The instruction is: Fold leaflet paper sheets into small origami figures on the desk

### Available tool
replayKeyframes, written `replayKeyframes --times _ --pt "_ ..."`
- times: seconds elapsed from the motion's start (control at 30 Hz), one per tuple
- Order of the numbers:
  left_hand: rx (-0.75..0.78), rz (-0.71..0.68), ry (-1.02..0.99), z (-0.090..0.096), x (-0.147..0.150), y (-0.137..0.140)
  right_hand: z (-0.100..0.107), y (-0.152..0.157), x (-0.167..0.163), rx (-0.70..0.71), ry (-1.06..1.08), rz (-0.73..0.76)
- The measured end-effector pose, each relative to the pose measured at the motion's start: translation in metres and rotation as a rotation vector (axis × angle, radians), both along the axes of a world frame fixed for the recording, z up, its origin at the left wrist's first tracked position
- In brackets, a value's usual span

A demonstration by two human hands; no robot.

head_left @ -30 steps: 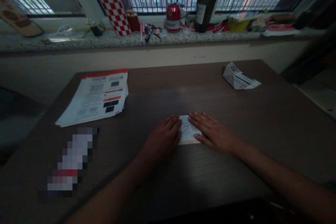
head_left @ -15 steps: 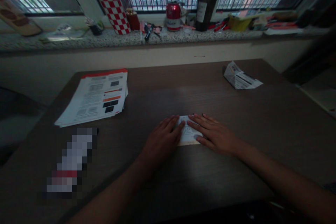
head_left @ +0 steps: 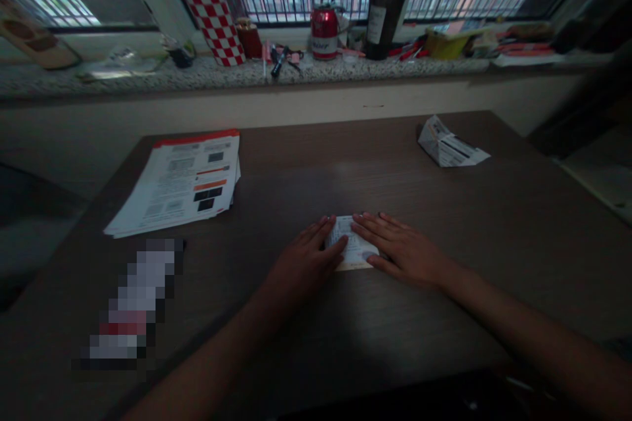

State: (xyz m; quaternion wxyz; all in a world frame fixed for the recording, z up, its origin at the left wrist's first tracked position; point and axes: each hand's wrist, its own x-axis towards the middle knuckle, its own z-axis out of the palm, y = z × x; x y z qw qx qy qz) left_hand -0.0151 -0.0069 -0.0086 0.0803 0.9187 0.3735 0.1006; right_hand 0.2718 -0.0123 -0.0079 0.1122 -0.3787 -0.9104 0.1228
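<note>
In from the bottom edge, left of centre, slants the left forearm (head_left: 212, 348), running up to the middle of the frame, where the left hand (head_left: 306, 262) lies palm down, fingertips aimed up and rightward! Across from it, the right forearm (head_left: 513, 319) stretches in from the lower right corner, wrist nearly straight, and the right hand (head_left: 405, 248) is palm down too, fingers long, pointing upper left, thumb apart below them. Just a narrow gap between the two!
</note>
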Motion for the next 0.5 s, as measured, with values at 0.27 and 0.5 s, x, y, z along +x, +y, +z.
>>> replayKeyframes --times 0.27,0.5 --pt "-0.013 0.022 -0.006 0.0023 0.0032 -0.0014 -0.0033 -0.0028 -0.0001 0.06 -0.048 -0.152" --pt "-0.009 0.018 -0.014 0.0045 0.0025 -0.0019 -0.0062 -0.0038 -0.0014 0.087 -0.038 -0.162"
